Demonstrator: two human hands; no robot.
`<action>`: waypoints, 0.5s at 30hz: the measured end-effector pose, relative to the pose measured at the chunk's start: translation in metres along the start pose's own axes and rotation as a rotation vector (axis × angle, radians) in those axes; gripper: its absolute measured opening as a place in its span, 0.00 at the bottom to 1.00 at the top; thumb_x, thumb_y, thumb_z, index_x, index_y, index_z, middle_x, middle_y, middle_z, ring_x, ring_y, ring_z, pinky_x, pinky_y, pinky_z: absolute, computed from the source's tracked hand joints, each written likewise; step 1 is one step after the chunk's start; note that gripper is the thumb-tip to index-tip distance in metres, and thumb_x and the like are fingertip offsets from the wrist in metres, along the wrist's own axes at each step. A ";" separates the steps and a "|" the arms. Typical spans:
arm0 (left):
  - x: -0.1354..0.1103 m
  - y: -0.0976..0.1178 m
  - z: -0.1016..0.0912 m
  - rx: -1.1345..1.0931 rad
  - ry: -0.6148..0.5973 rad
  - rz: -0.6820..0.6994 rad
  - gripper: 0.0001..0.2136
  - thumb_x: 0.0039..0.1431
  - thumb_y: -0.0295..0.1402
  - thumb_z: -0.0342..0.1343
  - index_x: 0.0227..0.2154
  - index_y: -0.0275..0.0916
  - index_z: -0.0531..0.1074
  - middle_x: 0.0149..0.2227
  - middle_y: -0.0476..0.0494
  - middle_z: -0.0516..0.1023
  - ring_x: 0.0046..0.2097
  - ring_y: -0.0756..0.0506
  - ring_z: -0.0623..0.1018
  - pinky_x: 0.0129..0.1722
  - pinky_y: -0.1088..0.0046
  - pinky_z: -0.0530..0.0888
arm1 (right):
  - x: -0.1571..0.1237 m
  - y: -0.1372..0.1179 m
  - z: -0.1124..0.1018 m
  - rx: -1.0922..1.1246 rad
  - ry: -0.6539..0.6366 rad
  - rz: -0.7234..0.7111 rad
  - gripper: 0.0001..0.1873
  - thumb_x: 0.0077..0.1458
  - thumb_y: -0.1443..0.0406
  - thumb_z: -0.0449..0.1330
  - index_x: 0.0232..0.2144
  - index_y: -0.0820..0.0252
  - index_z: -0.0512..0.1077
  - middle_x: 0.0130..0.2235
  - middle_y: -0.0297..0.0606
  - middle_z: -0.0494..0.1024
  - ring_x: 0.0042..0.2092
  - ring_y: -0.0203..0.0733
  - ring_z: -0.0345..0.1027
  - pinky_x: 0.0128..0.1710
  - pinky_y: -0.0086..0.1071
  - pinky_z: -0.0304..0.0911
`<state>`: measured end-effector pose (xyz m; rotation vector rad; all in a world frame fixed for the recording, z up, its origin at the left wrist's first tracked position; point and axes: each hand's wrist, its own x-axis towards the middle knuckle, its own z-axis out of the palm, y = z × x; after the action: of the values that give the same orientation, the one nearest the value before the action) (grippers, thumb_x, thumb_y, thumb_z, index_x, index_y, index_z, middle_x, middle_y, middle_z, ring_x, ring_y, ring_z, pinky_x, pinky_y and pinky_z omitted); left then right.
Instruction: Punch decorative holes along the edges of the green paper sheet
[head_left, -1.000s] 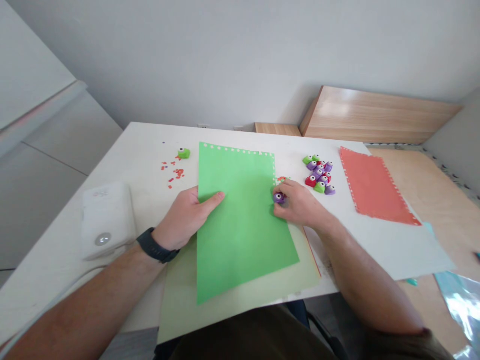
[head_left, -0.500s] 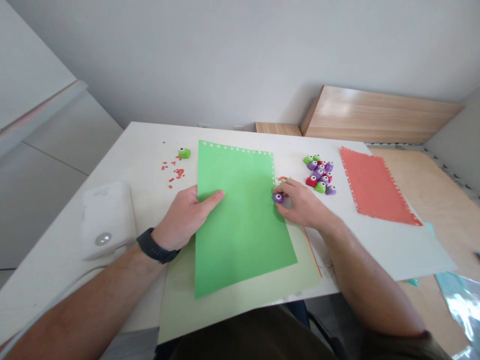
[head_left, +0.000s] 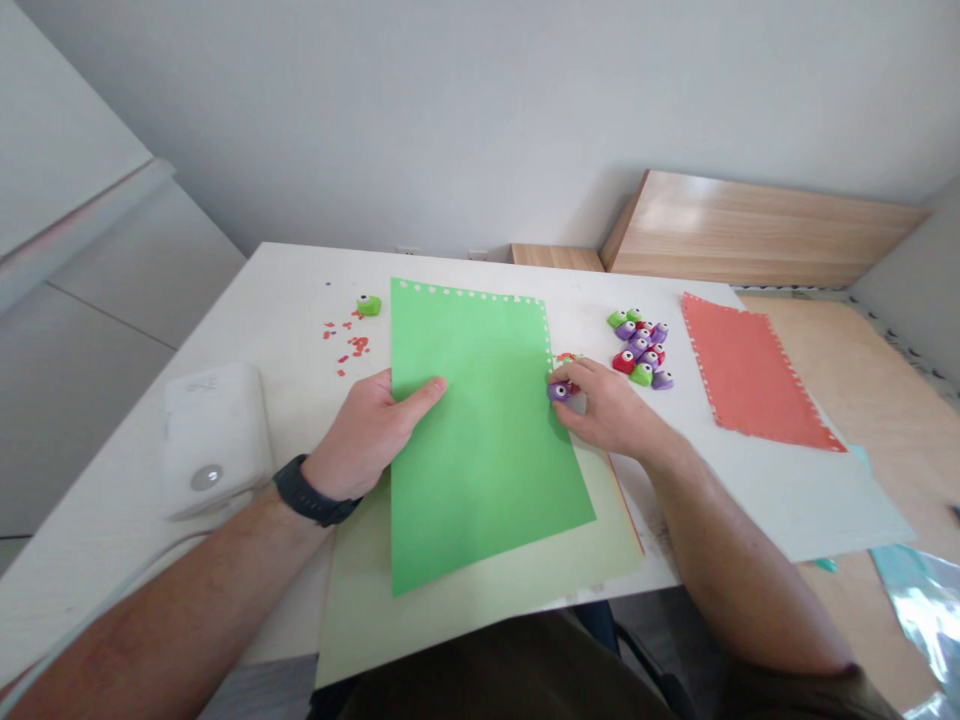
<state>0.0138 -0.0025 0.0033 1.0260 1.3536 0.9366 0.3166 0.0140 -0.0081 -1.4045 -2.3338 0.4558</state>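
Note:
A bright green paper sheet lies in front of me on a paler green sheet. Small holes run along its far edge and down the top of its right edge. My left hand grips the sheet's left edge, thumb on top. My right hand pinches a small purple punch against the sheet's right edge.
A cluster of small green, purple and red punches sits right of my hand, beside a red sheet with punched edges. A lone green punch and red paper bits lie at the far left. A white device sits at the left.
The green sheet has slid a little away from me and turned slightly under my left hand. My right hand with the purple punch stays at the right edge, shifted slightly farther along it.

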 end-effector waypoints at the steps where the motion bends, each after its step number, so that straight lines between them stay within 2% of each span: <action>1: 0.000 0.000 0.000 -0.005 0.003 0.000 0.23 0.56 0.44 0.71 0.53 0.41 0.81 0.46 0.39 0.88 0.39 0.37 0.87 0.39 0.62 0.84 | 0.000 0.000 0.000 0.010 0.002 0.006 0.14 0.57 0.70 0.62 0.47 0.58 0.75 0.43 0.43 0.78 0.43 0.47 0.73 0.48 0.39 0.68; 15: 0.002 0.000 -0.001 -0.002 0.030 -0.024 0.19 0.56 0.42 0.70 0.49 0.42 0.82 0.43 0.40 0.88 0.38 0.37 0.87 0.38 0.61 0.84 | -0.002 0.000 -0.007 0.192 0.012 0.039 0.14 0.64 0.66 0.60 0.51 0.57 0.76 0.45 0.40 0.81 0.41 0.42 0.74 0.43 0.35 0.68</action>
<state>0.0124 -0.0007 0.0026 0.9962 1.3861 0.9386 0.3207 0.0134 -0.0028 -1.3593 -2.1904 0.6619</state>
